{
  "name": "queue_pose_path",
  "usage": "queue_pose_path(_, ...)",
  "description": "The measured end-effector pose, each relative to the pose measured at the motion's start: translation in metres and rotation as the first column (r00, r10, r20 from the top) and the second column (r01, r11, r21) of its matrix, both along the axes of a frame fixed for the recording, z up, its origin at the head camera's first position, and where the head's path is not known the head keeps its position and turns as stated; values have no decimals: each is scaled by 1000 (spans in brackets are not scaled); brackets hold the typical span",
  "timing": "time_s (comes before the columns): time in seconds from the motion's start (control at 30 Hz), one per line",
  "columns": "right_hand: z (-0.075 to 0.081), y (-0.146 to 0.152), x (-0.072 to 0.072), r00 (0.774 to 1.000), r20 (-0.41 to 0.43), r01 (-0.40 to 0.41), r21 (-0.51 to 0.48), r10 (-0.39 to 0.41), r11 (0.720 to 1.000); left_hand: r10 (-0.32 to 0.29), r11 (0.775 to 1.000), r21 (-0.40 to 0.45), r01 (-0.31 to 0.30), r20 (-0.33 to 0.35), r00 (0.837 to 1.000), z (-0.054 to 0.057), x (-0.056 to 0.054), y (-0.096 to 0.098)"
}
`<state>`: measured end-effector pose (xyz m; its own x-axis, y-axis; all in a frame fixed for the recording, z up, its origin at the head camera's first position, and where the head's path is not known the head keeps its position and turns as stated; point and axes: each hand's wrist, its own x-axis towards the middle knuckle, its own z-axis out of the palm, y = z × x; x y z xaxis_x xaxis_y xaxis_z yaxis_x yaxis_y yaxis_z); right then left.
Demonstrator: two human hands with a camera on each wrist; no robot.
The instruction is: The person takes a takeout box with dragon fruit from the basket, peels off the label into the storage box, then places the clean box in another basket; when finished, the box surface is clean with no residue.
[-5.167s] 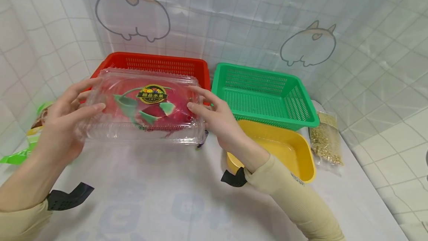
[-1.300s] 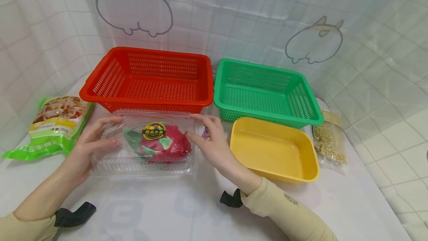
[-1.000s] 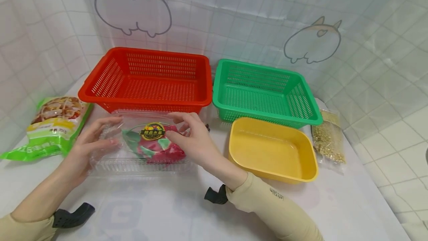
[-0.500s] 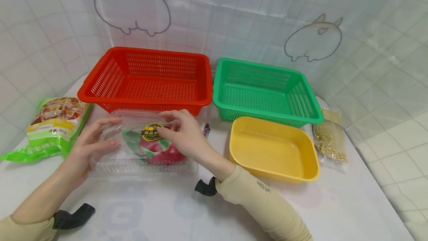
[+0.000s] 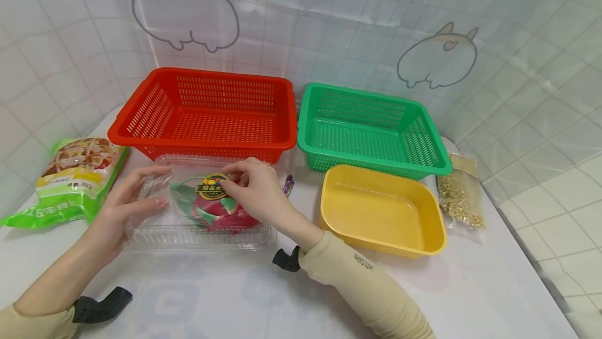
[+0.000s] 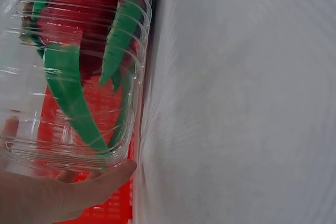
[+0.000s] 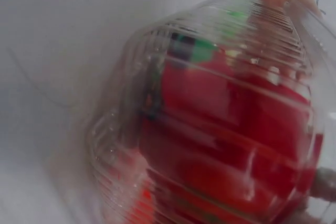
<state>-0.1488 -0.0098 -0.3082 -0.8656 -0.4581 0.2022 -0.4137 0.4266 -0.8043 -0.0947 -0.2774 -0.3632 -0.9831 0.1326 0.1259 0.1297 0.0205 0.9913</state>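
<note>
A clear plastic fruit box (image 5: 202, 234) holds a red dragon fruit (image 5: 230, 221) with green scales, seen through the lid. My left hand (image 5: 113, 211) grips the box's left end, thumb on the lid; in the left wrist view, fingers (image 6: 113, 177) curl at the box's end. A round black-and-gold sticker (image 5: 210, 188) is on the lid. My right hand (image 5: 258, 187) reaches over the lid's right half, with its fingers bent and the thumb tip right at the sticker's right edge. I cannot tell whether it pinches the sticker. The right wrist view is blurred.
Behind the box stand a red basket (image 5: 207, 145) and a green basket (image 5: 376, 164). A yellow basin (image 5: 383, 211) is right of the hands. A green-and-yellow food bag (image 5: 75, 182) lies left, a bag of grains (image 5: 461, 198) far right. A small purple-wrapped item (image 5: 288, 186) lies beside the box.
The box, earlier held up before the red basket, has come down nearer the table. My right hand has left its right end and moved left to the sticker; my left hand keeps its grip.
</note>
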Motion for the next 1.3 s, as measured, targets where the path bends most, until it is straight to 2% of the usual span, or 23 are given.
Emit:
queue_pose_path(0.13, -1, -1, 0, 999, -47, 3, 27, -1, 1000, -8, 1000, 8, 8, -4, 1000, 0, 0, 0)
queue_pose_path(0.4, -1, -1, 1, 998, -62, 20, 42, -17, 999, 4, 1000, -9, -4, 31, 1000, 2, 2, 0)
queue_pose_path(0.6, -3, -1, 1, 998, -69, 7, 11, -6, 1000, 3, 1000, -14, -3, 16, 1000, 0, 0, 0)
queue_pose_path(0.93, -4, -1, 2, 995, -101, -19, 12, 20, 1000, 5, 1000, -14, -5, 3, 1000, 1, 0, 0)
queue_pose_path(1.3, -4, -1, 3, 995, -78, -57, 26, 58, 998, 3, 1000, 1, -3, -20, 1000, 1, 0, 2)
